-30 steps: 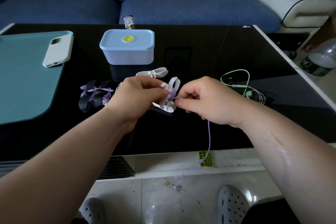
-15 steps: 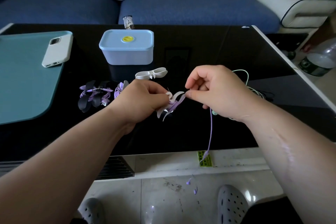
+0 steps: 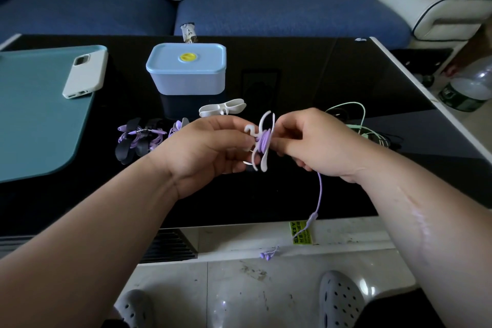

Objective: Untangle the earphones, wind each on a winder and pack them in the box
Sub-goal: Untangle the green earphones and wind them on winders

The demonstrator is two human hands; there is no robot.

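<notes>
My left hand [image 3: 207, 146] grips the white winder [image 3: 266, 121] by its lower half and holds it in the air above the near part of the counter [image 3: 319, 74]. My right hand [image 3: 314, 141], at the winder's 3 o'clock, pinches the purple earphone cable [image 3: 320, 189] close against the coils on the winder's waist. The free cable drops from under that hand toward 6 o'clock, and the earbuds [image 3: 267, 255] hang below the counter edge.

I judge this cord to be light, limp and slick, so I take it close to the winder and keep it taut, or the turns may slacken. The winder's wings look soft, so I hold them clear of the waist. The lidded box [image 3: 186, 69] sits at 11 o'clock, and the green earphones [image 3: 356, 120] lie loose at 2 o'clock.
</notes>
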